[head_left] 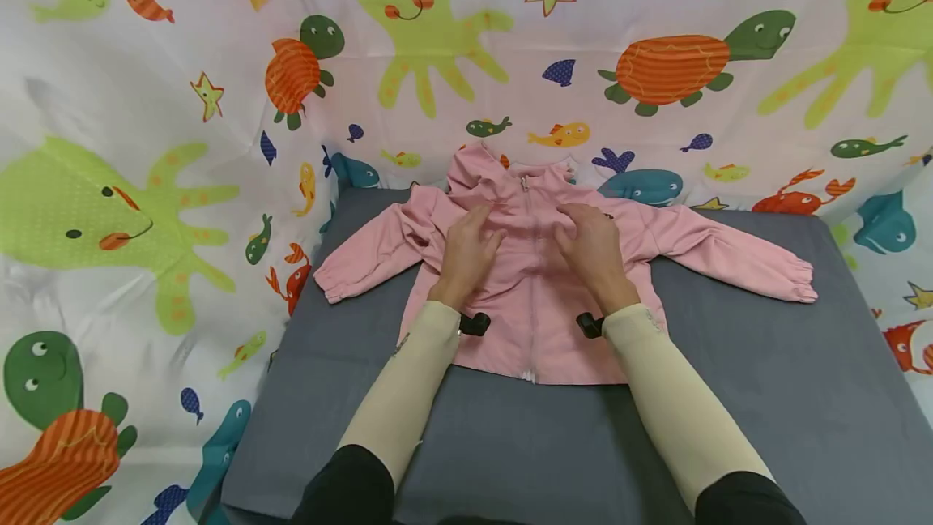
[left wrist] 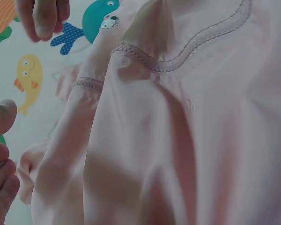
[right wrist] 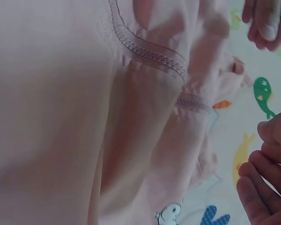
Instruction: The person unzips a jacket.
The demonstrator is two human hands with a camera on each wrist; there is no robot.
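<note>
A pink zip-up jacket point(head_left: 510, 290) lies front up with both sleeves spread out to the sides. Its zipper point(head_left: 534, 282) runs down the middle, closed along the front. My left hand point(head_left: 468, 253) hovers over the chest left of the zipper, fingers loosely bent and holding nothing. Over the chest on the other side is my right hand point(head_left: 592, 249), likewise relaxed with nothing in it. Both wrist views show jacket fabric point(left wrist: 131, 117) close up, with wavy seams, and bare fingertips apart from the cloth. A small white printed figure point(right wrist: 169, 213) shows on the chest.
The jacket lies on a grey padded surface point(head_left: 729, 363). Behind and to the left hangs a white curtain point(head_left: 452, 23) printed with sea animals; the collar point(head_left: 477, 168) reaches up to it. Small black wrist cameras point(head_left: 475, 324) sit at both wrists.
</note>
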